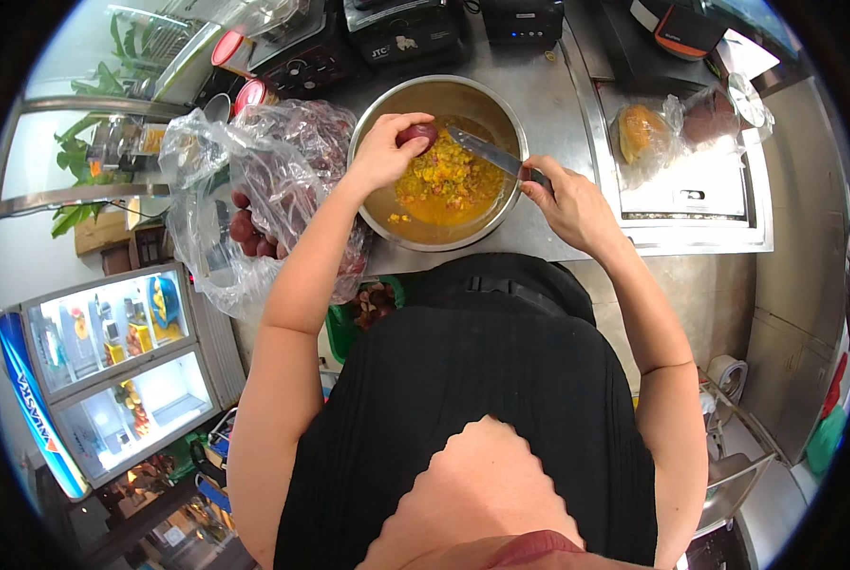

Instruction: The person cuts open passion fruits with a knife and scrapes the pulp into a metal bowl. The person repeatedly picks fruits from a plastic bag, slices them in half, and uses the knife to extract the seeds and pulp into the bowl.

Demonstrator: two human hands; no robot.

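My left hand (389, 148) holds a dark purple passion fruit (418, 137) over the left part of a round stainless steel bowl (375, 219). Yellow passion fruit pulp (446, 174) with reddish bits lies in the bowl. Gripped by its dark handle in my right hand (567, 199), a knife (488, 151) reaches over the bowl from the right, its blade tip pointing toward the fruit. Whether the blade touches the fruit, I cannot tell. Left of the bowl, an open clear plastic bag (290, 164) holds several more passion fruits (243, 226).
A green basket (339, 333) below the counter edge holds fruit shells. Black appliances (403, 35) line the counter's back. To the right, plastic-wrapped items (642, 135) rest on a white surface. A lit display fridge (122, 370) stands at the lower left.
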